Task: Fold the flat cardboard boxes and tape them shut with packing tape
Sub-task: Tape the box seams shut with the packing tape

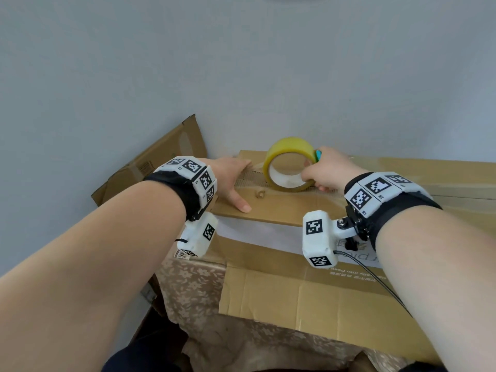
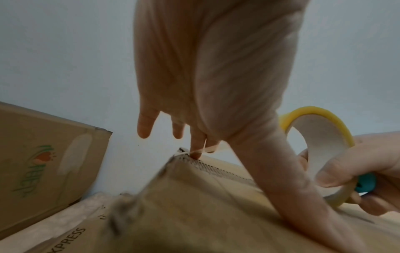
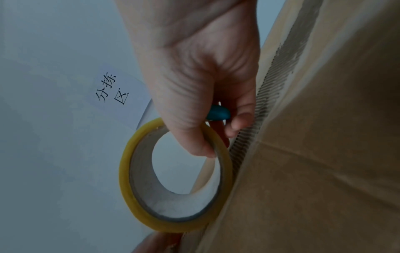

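Mid-frame: left hand (image 1: 230, 178), fingers straight, pinning the clear tape end (image 2: 203, 149) to the brown cardboard box (image 1: 281, 208), anchoring it while right hand (image 1: 326, 170) grips the yellow-edged packing tape roll (image 1: 291, 163) for pulling.

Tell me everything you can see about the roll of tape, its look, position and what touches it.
The roll of tape is a yellowish translucent ring with a pale cardboard core. It stands on edge on the cardboard box, along the top seam. The right hand pinches its rim, thumb inside the core. A strip runs to the left hand, whose fingertips press it down.
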Action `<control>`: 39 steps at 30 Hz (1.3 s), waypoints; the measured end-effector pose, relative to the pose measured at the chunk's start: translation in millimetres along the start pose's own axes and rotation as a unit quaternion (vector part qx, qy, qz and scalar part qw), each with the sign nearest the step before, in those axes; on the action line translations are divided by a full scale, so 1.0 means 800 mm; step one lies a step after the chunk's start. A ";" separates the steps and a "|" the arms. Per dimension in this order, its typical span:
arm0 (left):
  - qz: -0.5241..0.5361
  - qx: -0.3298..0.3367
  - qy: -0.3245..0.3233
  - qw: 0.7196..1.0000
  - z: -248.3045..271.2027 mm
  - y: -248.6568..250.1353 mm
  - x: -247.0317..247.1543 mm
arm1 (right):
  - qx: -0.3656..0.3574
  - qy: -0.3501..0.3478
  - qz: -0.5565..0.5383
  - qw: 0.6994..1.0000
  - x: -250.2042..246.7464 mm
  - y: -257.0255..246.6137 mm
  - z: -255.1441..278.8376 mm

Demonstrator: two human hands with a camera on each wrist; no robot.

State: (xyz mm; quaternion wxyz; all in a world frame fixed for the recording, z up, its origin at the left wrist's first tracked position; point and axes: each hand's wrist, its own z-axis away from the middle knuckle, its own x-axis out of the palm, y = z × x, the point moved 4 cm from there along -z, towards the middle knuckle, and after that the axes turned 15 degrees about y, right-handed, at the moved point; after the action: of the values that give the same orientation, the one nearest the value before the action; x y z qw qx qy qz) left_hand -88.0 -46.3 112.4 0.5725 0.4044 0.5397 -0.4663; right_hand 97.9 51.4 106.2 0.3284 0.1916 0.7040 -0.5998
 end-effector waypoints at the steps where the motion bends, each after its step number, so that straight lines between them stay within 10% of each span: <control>1: 0.005 0.004 0.006 1.000 -0.003 0.001 0.000 | 0.011 -0.008 -0.017 1.000 0.002 0.003 -0.001; 12: 0.034 0.041 -0.082 0.995 -0.009 0.004 0.005 | 0.036 -0.026 -0.083 0.996 0.007 0.013 -0.007; 39: -0.067 0.026 -0.060 0.996 -0.024 0.014 0.001 | -0.065 0.011 -0.011 0.998 -0.019 0.035 0.000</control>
State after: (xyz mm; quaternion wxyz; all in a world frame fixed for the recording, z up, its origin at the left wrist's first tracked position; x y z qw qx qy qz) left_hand -81.5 -25.1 109.6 0.5611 0.3534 0.5176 -0.5407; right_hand 127.4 59.3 96.8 0.3262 0.1687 0.7468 -0.5544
